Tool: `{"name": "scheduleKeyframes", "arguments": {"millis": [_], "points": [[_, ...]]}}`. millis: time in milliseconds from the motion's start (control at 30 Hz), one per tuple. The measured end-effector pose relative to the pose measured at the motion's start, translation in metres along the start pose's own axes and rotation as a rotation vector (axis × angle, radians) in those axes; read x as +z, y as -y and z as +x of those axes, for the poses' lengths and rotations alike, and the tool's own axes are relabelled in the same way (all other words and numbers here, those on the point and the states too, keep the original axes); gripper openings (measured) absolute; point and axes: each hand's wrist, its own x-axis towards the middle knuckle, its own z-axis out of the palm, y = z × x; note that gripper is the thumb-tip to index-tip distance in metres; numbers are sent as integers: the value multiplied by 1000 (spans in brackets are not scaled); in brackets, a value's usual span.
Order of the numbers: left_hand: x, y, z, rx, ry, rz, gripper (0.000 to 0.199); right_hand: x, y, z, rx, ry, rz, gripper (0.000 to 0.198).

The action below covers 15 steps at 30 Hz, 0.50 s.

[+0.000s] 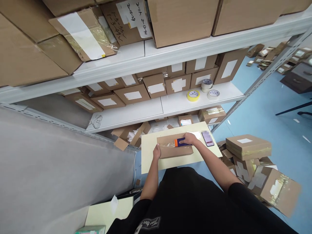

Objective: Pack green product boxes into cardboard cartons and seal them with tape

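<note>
A closed cardboard box [174, 152] lies flat on the cream tabletop [149, 162] in front of me. My left hand [157, 151] grips its left end, thumb up near the top edge. My right hand [189, 139] is wrapped around a dark blue and orange tape dispenser [179, 142], which rests on the box's top face, right of the middle. Between the dispenser and my left hand runs a strip of shiny clear tape [167, 145] along the top. The far part of the dispenser is hidden by my right hand.
A phone [207, 138] and a white paper [195, 134] lie at the table's right. Ahead, a metal shelf [136, 112] carries labelled boxes and tape rolls, one yellow [193, 95]. An open carton [124, 135] stands at left; boxes [248, 146] pile up on the floor at right.
</note>
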Motion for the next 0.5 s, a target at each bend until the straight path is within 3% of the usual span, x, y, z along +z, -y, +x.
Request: {"name": "scheduleKeyframes", "arguments": {"millis": [200,500], "points": [[6,3,-2,5,-49,96,44,-13,-19,2,-1,30,-51,55],[4,4,3,-3,-59,91,39,-27,-90,-23,102,32,-163,54]]}}
